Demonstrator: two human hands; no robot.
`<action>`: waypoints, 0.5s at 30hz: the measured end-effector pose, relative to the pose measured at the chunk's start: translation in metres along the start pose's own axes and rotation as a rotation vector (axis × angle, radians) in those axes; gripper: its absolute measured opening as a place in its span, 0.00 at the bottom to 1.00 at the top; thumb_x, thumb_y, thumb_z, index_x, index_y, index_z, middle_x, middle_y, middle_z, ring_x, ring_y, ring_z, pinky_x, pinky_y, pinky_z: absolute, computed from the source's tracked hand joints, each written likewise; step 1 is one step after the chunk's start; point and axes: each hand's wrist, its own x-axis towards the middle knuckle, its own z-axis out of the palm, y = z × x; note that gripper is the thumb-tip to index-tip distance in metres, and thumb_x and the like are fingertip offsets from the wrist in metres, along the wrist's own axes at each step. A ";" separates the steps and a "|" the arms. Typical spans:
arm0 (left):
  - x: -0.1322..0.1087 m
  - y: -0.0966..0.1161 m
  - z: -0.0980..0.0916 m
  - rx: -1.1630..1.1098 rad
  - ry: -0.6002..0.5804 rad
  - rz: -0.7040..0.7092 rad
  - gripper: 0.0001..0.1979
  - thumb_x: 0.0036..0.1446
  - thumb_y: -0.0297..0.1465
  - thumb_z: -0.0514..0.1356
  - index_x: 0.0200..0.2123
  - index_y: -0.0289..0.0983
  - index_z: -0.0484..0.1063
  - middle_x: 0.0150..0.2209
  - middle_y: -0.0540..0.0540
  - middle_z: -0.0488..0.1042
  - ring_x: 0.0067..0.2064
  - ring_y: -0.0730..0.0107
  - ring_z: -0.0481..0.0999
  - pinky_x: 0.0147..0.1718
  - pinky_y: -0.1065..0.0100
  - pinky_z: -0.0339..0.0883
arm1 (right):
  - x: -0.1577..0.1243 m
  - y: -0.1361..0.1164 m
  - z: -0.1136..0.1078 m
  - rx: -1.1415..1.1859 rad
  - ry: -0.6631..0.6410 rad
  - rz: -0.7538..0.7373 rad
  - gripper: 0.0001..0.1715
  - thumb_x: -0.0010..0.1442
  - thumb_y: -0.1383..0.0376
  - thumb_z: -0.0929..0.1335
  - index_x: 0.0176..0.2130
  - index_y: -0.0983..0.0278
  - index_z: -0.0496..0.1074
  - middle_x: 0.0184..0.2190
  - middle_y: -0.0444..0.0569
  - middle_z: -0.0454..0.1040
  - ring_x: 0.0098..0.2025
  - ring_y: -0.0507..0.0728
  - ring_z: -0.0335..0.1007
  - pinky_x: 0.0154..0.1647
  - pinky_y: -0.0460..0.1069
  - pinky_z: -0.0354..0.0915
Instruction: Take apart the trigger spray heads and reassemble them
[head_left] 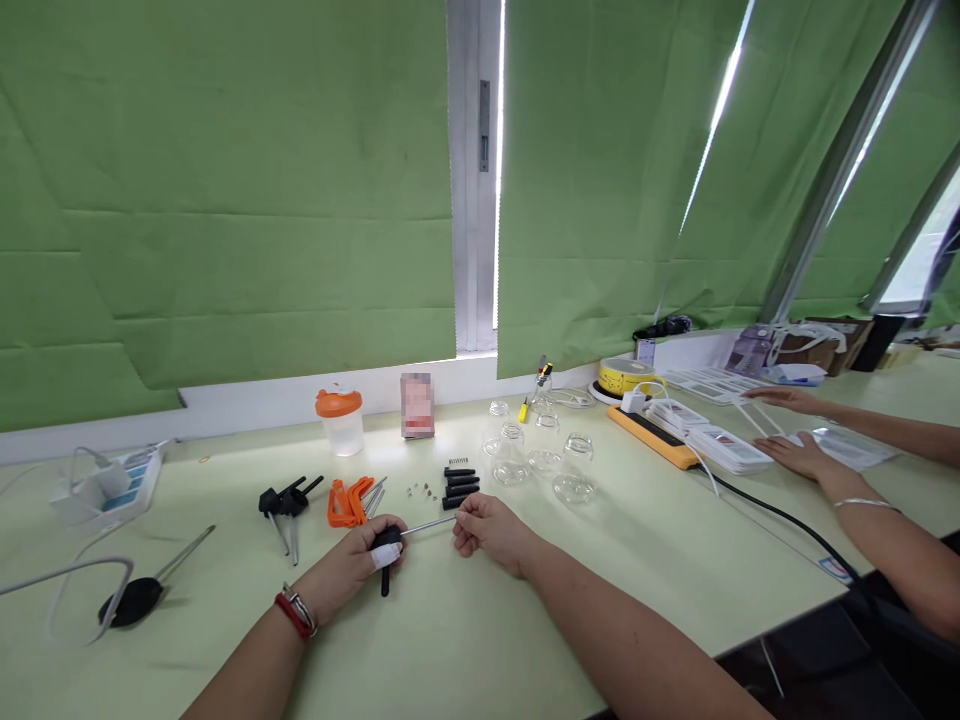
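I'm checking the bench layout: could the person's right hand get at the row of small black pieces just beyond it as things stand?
Probably yes. The right hand pinches the tip of a metal rod, and the black pieces lie on bare table just beyond its fingers, nothing between; it would need to let go of the rod first.

Hidden, blurred and cut-off parts around the orange-lidded cup (340, 420)

Just right of the cup, the small box (417, 405) has a blurred front; further right, the tiny parts (422, 490) are too small to identify; a co-worker's arm (900, 545) leaves the picture's right edge.

orange-lidded cup (340, 421), clear glass jars (543, 455), orange clips (348, 502), yellow tape roll (627, 376)
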 end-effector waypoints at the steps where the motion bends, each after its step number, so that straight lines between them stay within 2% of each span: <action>1: 0.000 0.000 0.000 0.000 0.000 0.001 0.12 0.53 0.36 0.57 0.40 0.39 0.65 0.31 0.51 0.67 0.34 0.71 0.66 0.35 0.69 0.62 | 0.000 0.000 0.000 0.000 0.001 -0.001 0.18 0.49 0.55 0.69 0.28 0.65 0.61 0.22 0.43 0.70 0.21 0.50 0.67 0.25 0.48 0.63; 7: 0.000 0.000 0.000 0.004 0.013 0.003 0.12 0.52 0.37 0.58 0.40 0.39 0.66 0.32 0.51 0.67 0.35 0.70 0.67 0.36 0.68 0.63 | 0.000 -0.001 0.000 0.008 0.006 0.021 0.16 0.51 0.55 0.68 0.29 0.65 0.62 0.22 0.44 0.70 0.21 0.50 0.67 0.25 0.49 0.65; 11: 0.000 0.000 0.000 0.002 0.009 0.007 0.13 0.52 0.37 0.58 0.40 0.39 0.66 0.32 0.50 0.67 0.35 0.69 0.66 0.36 0.68 0.63 | -0.001 -0.002 -0.001 0.028 -0.013 -0.004 0.18 0.47 0.57 0.71 0.32 0.65 0.63 0.23 0.42 0.69 0.22 0.51 0.68 0.25 0.48 0.65; 15: 0.002 0.001 0.000 -0.005 0.010 -0.001 0.13 0.52 0.37 0.58 0.40 0.39 0.66 0.31 0.51 0.67 0.34 0.70 0.66 0.35 0.68 0.63 | -0.003 -0.004 0.000 0.017 -0.021 -0.023 0.19 0.44 0.58 0.72 0.31 0.65 0.62 0.23 0.42 0.69 0.23 0.51 0.68 0.25 0.48 0.64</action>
